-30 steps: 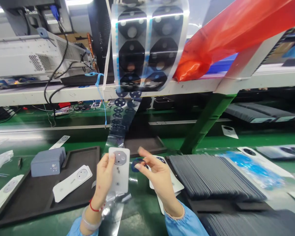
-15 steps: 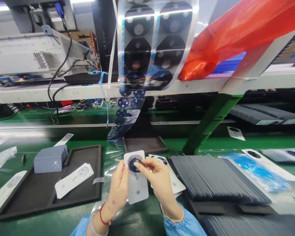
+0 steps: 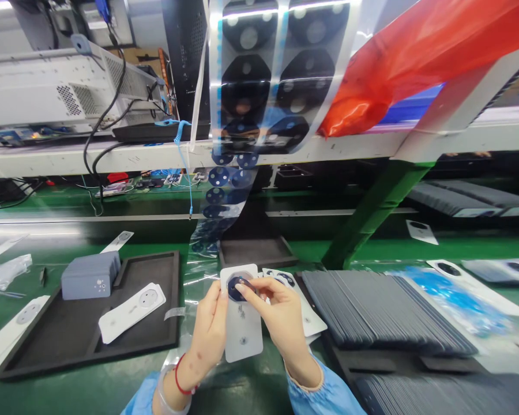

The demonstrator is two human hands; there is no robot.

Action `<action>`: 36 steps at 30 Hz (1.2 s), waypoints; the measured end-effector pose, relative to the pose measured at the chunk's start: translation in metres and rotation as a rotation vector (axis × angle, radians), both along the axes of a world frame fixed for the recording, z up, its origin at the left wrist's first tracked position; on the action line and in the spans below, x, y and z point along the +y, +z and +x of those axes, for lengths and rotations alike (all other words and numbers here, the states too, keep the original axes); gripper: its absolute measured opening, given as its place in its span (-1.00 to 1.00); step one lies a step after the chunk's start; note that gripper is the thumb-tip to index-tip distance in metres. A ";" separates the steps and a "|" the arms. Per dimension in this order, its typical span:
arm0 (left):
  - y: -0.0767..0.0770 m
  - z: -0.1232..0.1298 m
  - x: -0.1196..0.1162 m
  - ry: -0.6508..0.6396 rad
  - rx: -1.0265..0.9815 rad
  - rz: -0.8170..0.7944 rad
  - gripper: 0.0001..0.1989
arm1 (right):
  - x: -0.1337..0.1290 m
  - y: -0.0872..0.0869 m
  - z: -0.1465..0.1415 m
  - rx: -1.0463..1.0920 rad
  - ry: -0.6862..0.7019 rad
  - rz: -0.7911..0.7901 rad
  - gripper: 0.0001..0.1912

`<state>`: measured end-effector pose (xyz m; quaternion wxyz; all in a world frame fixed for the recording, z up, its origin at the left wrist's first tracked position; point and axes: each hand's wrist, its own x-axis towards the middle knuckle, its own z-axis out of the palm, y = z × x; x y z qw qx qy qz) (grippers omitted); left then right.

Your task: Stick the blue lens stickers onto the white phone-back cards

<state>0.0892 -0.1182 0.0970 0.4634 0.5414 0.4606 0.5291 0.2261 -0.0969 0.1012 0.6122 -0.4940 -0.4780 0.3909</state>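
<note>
Two bare hands meet at one white panel (image 3: 244,323), held up over the green table (image 3: 69,386). The left hand (image 3: 210,325) grips its left edge, thumb along the front and fingers bunched together, their tips hidden behind. The right hand (image 3: 281,311) pinches a dark disc (image 3: 233,290) between thumb and forefinger by its right side; the disc lies over the big round patch near the panel's top. Whether it touches all the way across, I cannot tell.

If the disc's back is sticky, as seems likely, a slanted press could seat it off centre or trap a bubble, and a fingertip slipping underneath might leave a print. The left thumb sits close to the disc's rim, so it could get caught under it. Gripped along one side, the panel might also tilt under a push.

Just beside the right hand, more white panels (image 3: 311,317) overlap loosely, and a stray wrist could scuff them. To their right, a tight row of grey plates (image 3: 384,308) might topple if knocked by an arm. At left, a scrap of clear film (image 3: 175,313) by the black tray (image 3: 176,282) could cling to anything sticky. Farther back, a clear strip (image 3: 225,210) bearing similar discs reaches down below the shelf (image 3: 155,159); a careless tug could crease it.
</note>
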 end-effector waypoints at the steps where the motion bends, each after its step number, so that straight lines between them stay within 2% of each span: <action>1: 0.000 0.000 0.000 -0.001 0.001 -0.002 -0.60 | 0.000 0.000 0.000 -0.001 -0.002 0.003 -0.77; 9: 0.002 0.001 -0.002 0.012 0.014 -0.004 -0.58 | -0.002 -0.006 -0.002 -0.035 -0.036 0.036 -0.77; 18: -0.001 0.002 -0.001 0.080 0.113 0.058 -0.70 | -0.002 -0.003 -0.003 -0.085 -0.064 0.088 -0.80; 27: 0.003 -0.003 -0.004 0.009 0.128 0.049 -0.63 | -0.002 0.002 0.000 -0.029 0.011 0.047 -0.78; 36: 0.004 -0.004 -0.007 0.006 0.095 0.042 -0.59 | -0.005 -0.001 -0.002 -0.059 -0.024 0.080 -0.80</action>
